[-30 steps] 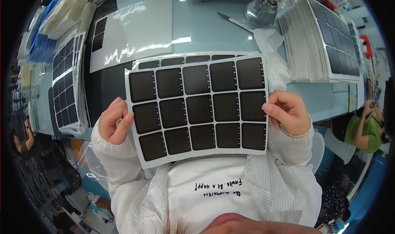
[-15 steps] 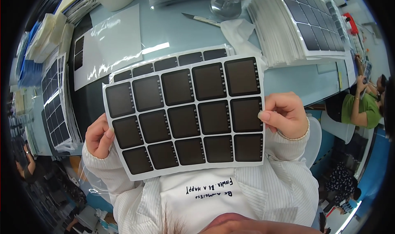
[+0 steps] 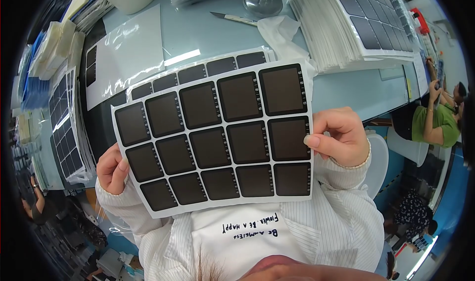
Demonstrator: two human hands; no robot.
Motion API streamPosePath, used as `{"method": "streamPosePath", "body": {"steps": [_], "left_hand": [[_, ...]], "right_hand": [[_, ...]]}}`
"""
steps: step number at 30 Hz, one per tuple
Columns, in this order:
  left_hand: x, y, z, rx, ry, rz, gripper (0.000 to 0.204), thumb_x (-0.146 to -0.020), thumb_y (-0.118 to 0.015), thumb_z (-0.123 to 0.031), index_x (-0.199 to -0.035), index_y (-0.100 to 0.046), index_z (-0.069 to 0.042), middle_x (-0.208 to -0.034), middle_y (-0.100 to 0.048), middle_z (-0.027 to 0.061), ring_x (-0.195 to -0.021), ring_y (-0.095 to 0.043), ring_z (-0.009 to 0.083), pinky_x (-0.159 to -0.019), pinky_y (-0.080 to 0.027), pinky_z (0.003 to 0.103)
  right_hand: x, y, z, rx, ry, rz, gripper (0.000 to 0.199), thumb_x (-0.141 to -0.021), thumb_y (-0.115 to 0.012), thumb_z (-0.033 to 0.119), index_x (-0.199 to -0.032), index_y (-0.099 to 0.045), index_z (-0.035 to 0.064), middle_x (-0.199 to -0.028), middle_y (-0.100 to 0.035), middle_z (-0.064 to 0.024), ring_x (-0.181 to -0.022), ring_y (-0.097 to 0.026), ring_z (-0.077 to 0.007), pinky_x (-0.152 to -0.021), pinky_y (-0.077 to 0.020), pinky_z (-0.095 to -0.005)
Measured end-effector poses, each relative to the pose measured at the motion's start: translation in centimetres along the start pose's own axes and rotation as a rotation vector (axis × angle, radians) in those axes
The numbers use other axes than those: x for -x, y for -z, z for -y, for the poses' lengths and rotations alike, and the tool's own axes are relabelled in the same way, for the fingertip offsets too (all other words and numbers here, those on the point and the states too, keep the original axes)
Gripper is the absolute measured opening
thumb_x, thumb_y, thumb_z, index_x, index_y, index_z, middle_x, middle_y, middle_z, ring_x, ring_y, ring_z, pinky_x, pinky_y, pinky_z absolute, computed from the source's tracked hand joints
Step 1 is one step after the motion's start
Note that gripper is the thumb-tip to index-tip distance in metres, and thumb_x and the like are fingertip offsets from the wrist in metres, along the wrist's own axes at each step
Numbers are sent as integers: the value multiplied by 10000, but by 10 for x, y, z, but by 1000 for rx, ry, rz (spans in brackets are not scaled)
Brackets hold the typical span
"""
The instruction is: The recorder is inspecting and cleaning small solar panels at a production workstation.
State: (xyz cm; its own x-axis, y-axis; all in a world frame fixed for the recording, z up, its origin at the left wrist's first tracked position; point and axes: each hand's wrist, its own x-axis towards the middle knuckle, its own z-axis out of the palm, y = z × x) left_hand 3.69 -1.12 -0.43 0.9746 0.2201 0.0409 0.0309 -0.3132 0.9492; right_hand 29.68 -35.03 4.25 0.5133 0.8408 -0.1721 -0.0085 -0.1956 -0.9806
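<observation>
Between my two hands I hold up a white sheet (image 3: 225, 119) bearing rows of dark, rounded square stickers. My left hand (image 3: 113, 168) pinches its left edge, thumb on the front. At the right edge my right hand (image 3: 339, 138) grips it between thumb and curled fingers. The sheet is tilted and slightly bowed. Behind it, partly hidden, similar sheets (image 3: 192, 72) lie on the table in glossy clear film.
A tall stack of sticker sheets (image 3: 330, 43) stands at the far right, beside crumpled white tissue (image 3: 279, 34). A craft knife (image 3: 232, 18) and a glass bottle (image 3: 263, 3) lie beyond. More sheets (image 3: 67, 128) are stacked left. A person in green (image 3: 429, 123) is at the right.
The held sheet has shifted slightly left and appears larger. Both hands have moved a little left with it, still gripping its edges.
</observation>
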Motion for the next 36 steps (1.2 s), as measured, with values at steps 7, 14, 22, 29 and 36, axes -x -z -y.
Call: {"method": "streamPosePath", "body": {"steps": [7, 14, 22, 29, 36], "left_hand": [[4, -2, -2, 7, -16, -72, 243, -859, -485, -110, -638, -464, -12, -833, -581, 131, -682, -513, 145, -647, -393, 260], [4, 3, 19, 54, 34, -31, 243, -856, -482, -100, -633, -455, -8, -792, -559, 112, -674, -497, 144, -643, -387, 256], [-8, -5, 29, 10, 121, -24, 246, -874, -477, -85, -644, -450, -5, -740, -513, 70, -642, -449, 121, -624, -359, 242], [-10, -2, 43, 26, 164, -20, 241, -902, -460, -111, -680, -446, -18, -720, -462, 25, -640, -392, 93, -616, -316, 225], [-5, 3, 48, -17, 209, -31, 226, -908, -446, -101, -697, -445, -18, -731, -458, 19, -642, -371, 83, -617, -294, 215]], "right_hand": [[0, -2, 1, 4, -14, 23, 150, -790, -624, 30, -659, -568, -15, -580, -565, -36, -503, -525, -81, -468, -375, -203], [-4, -7, -3, -11, -99, -12, 158, -813, -611, 53, -674, -569, -9, -585, -566, -20, -506, -524, -63, -451, -359, -194], [-17, -9, -32, -19, -203, -100, 168, -824, -611, 77, -689, -554, -4, -570, -549, -22, -427, -441, -37, -401, -299, -186], [-25, -8, -55, 229, -50, -112, 125, -808, -647, 87, -750, -597, -12, -593, -575, -32, -448, -451, -58, -417, -334, -204], [-41, -5, -62, 763, 481, -341, 202, -682, -699, 15, -859, -601, 17, -872, -637, -82, -735, -559, -204, -631, -446, -279]]}}
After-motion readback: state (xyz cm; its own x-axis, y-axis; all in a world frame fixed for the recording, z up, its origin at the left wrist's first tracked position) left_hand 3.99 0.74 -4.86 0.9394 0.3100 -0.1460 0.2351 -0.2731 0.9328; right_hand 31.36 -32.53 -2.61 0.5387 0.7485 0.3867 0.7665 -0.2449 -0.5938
